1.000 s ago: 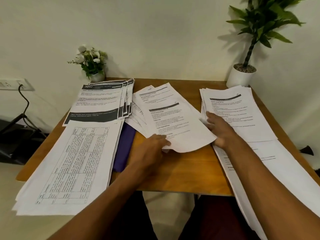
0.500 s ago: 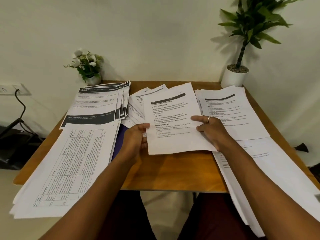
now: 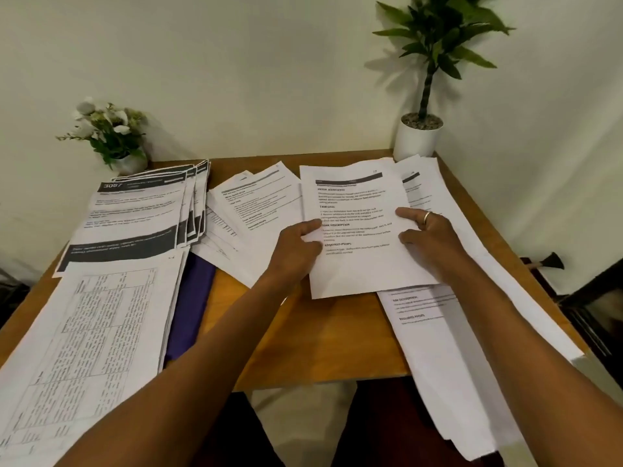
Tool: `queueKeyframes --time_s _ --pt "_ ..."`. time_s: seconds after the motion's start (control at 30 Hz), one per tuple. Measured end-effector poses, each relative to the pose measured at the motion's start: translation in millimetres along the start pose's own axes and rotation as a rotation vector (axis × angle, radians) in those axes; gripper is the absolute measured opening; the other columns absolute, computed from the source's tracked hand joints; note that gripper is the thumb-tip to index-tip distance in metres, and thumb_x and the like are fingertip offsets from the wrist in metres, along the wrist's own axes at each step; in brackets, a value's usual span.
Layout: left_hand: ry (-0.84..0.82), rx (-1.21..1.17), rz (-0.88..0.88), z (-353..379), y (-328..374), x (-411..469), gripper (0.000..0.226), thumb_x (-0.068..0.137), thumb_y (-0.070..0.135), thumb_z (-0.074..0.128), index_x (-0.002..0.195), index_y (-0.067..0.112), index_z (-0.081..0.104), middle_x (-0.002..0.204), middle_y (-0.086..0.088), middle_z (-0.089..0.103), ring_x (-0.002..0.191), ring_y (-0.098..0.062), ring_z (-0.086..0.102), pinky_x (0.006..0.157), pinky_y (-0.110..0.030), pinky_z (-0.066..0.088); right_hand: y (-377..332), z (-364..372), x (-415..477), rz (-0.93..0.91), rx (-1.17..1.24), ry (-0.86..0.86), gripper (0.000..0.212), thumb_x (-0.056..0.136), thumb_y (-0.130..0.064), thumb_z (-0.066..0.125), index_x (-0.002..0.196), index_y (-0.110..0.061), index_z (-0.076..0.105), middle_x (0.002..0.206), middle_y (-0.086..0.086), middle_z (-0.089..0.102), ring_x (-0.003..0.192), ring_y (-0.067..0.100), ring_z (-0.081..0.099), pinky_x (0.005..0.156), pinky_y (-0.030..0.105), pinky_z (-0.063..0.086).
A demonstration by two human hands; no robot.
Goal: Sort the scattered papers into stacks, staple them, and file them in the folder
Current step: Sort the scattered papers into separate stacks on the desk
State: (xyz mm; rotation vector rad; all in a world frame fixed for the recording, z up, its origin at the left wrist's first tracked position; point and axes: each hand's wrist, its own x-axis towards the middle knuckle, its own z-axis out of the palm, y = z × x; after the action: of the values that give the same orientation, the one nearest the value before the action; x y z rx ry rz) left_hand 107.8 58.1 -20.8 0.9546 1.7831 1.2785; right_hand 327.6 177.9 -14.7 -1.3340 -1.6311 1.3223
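A pale wall (image 3: 236, 62) fills the upper frame; a wooden surface (image 3: 320, 332) stands below it, potted plant (image 3: 418, 139) upper right, white flowers (image 3: 108, 126) left.

Purple folder (image 3: 192, 308) is lying mostly hidden beneath grid-printed sheets (image 3: 84, 348), which are running off the left and bottom edges; tall plant (image 3: 438, 38) is being cropped above; small print on the held sheet (image 3: 357, 267) is blurring beyond reading.

White on its dark header, the far-left sheet (image 3: 135, 210) reads 3087 — the middle page (image 3: 357, 267) bears the headings TASK GOAL, TASK DESCRIPTION and REQUIRED PROPS, the last repeated on the lower page (image 3: 425, 313) beneath it.
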Motion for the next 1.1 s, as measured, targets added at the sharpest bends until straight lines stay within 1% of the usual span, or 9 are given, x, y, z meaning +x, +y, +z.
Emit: queueKeyframes --time_s 0.1,0.2,0.3,0.47,0.57,0.7,0.83,0.97,1.1 --pt "-0.064 0.196 0.016 28 12 25 0.058 0.099 0.017 0.065 0.152 0.025 0.044 0.157 0.002 0.041 0.136 -0.024 0.050 0.105 -0.041 0.052 1 -24 21 -0.012 -0.053 0.080 0.049 0.093 0.000 0.059 0.134 -0.025 0.062 0.132 -0.006 0.058 0.099 0.004 0.060 0.068 0.013 0.050" --pt "-0.183 0.306 0.049 56 27 45 0.068 0.097 0.027 0.067 0.157 0.023 0.035 0.160 -0.001 0.037 0.142 -0.026 0.043 0.111 -0.045 0.047 3 -45 45 -0.037 -0.120 0.164 0.046 0.092 0.000 0.059 0.132 -0.022 0.063 0.131 0.000 0.062 0.107 0.016 0.064 0.081 0.019 0.049" --pt "-0.238 0.462 0.057 76 37 60 0.066 0.098 0.038 0.064 0.155 0.024 0.035 0.162 -0.002 0.035 0.150 -0.031 0.025 0.121 -0.053 0.027 6 -55 66 -0.048 -0.265 0.219 0.047 0.092 0.003 0.058 0.134 -0.018 0.062 0.134 0.006 0.061 0.116 0.022 0.060 0.088 0.021 0.044" --pt "-0.237 0.793 0.064 95 30 75 0.067 0.097 0.050 0.059 0.153 0.025 0.034 0.152 -0.005 0.040 0.145 -0.033 0.028 0.117 -0.056 0.026 19 -38 69 -0.246 -0.609 0.339 0.041 0.093 -0.005 0.066 0.134 -0.010 0.063 0.150 0.008 0.048 0.139 0.028 0.041 0.114 0.032 0.032" --pt "-0.190 0.938 0.113 101 21 79 0.065 0.094 0.054 0.061 0.149 0.025 0.039 0.150 -0.006 0.041 0.142 -0.033 0.031 0.114 -0.055 0.030 31 -15 67 -0.366 -0.732 0.199 0.041 0.095 -0.026 0.068 0.133 -0.014 0.065 0.154 0.004 0.047 0.144 0.025 0.037 0.121 0.040 0.024" --pt "-0.130 1.009 0.179 98 18 75 0.071 0.092 0.061 0.060 0.151 0.028 0.038 0.158 -0.007 0.034 0.144 -0.034 0.027 0.114 -0.055 0.027 52 8 56 -0.351 -1.020 -0.003 0.057 0.104 -0.052 0.040 0.151 -0.021 0.045 0.164 0.003 0.030 0.154 0.026 0.020 0.124 0.049 0.011" --pt "-0.032 0.913 0.248 70 17 58 0.066 0.093 0.056 0.062 0.150 0.030 0.042 0.161 -0.001 0.032 0.146 -0.029 0.027 0.117 -0.054 0.024 53 14 49 -0.422 -0.935 0.117 0.067 0.103 -0.053 0.040 0.161 -0.025 0.019 0.170 -0.001 0.008 0.156 0.023 0.004 0.125 0.045 0.002" --pt "0.114 0.910 0.257 15 1 34 0.059 0.093 0.049 0.065 0.146 0.030 0.048 0.160 -0.001 0.032 0.145 -0.028 0.030 0.116 -0.052 0.026 50 21 44 -0.420 -1.041 0.054 0.067 0.101 -0.051 0.020 0.149 -0.012 0.047 0.159 0.009 0.040 0.150 0.029 0.031 0.124 0.054 0.017" --pt "0.097 1.003 0.108 -40 -29 21 0.074 0.091 0.060 0.061 0.153 0.029 0.036 0.166 -0.007 0.021 0.152 -0.032 0.019 0.120 -0.056 0.018 28 53 36 -0.542 -0.867 0.131 0.044 0.105 -0.034 0.044 0.139 -0.010 0.058 0.151 0.010 0.051 0.142 0.029 0.043 0.122 0.046 0.027"
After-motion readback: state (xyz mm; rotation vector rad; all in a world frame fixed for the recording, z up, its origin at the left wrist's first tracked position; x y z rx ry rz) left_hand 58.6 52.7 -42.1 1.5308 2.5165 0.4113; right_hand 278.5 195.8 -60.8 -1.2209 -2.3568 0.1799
